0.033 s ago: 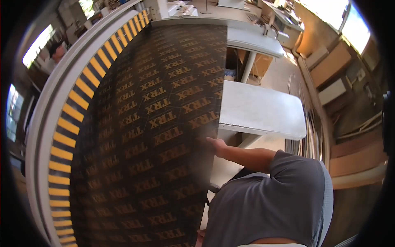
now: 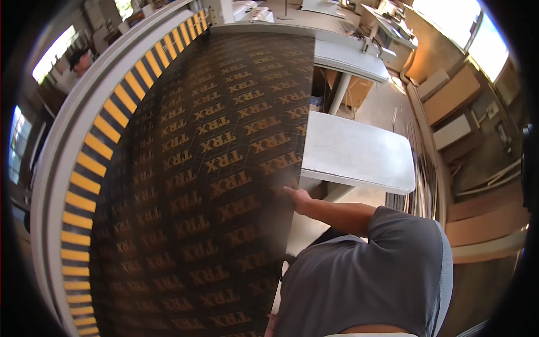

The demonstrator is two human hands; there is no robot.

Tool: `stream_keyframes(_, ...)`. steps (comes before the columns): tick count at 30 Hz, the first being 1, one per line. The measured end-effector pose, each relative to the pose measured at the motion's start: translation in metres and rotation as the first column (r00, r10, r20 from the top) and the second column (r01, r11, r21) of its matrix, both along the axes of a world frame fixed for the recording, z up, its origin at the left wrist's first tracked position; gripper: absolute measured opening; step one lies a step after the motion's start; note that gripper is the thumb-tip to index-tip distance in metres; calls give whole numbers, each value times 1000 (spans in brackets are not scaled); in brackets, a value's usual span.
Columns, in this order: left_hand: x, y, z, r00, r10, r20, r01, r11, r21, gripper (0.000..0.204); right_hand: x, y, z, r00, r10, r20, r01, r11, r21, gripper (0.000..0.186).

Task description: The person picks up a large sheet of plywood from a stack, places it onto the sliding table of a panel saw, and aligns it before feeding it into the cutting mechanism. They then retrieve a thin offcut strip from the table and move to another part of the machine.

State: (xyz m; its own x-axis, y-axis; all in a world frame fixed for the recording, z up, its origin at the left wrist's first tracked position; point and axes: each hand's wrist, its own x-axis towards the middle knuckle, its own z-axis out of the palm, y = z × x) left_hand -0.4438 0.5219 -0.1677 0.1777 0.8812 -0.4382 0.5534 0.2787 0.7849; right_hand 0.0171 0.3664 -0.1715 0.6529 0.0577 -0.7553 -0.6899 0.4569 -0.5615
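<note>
A large dark brown film-faced plywood sheet (image 2: 185,168) with rows of gold printing lies flat across the middle of the view. My right hand (image 2: 298,197) grips its right edge, thumb on the top face and fingers out of sight at the edge. Low in the picture, my left hand (image 2: 270,324) is at the same edge. Only a small part of it shows, and its fingers are hidden. My body in a grey shirt leans close beside the sheet.
A long grey machine beam (image 2: 48,185) with yellow and black stripes curves along the sheet's left side. White support tables (image 2: 359,149) stand to the right. Beyond them, boards (image 2: 452,95) lean by the wall. Another person (image 2: 80,62) stands behind the beam at the far left.
The view has shifted slightly, so the beam and the sheet's far end sit a little differently. Both hands keep their places at the sheet's edge.
</note>
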Motion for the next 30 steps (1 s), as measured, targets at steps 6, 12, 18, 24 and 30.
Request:
stream_keyframes(6, 36, 58, 29, 963, 233, 134, -177, 926, -333, 42, -3, 18, -12, 999, 41, -6, -42, 996, -83, 38)
stream_keyframes(12, 67, 83, 46, 921, 354, 164, -262, 873, -411, 42, -7, 33, 15, 961, 262, -83, -275, 927, -255, 35)
stream_keyframes(18, 75, 102, 65, 873, 445, 202, -331, 842, -426, 41, -20, 32, -32, 824, 528, 209, -486, 846, -222, 38)
stream_keyframes(24, 76, 118, 93, 836, 496, 233, -369, 824, -431, 41, -12, 65, -36, 853, 507, 126, -490, 860, -140, 46)
stream_keyframes(30, 69, 125, 117, 806, 547, 226, -411, 793, -449, 41, -18, 66, 1, 855, 506, 113, -498, 862, -95, 29)
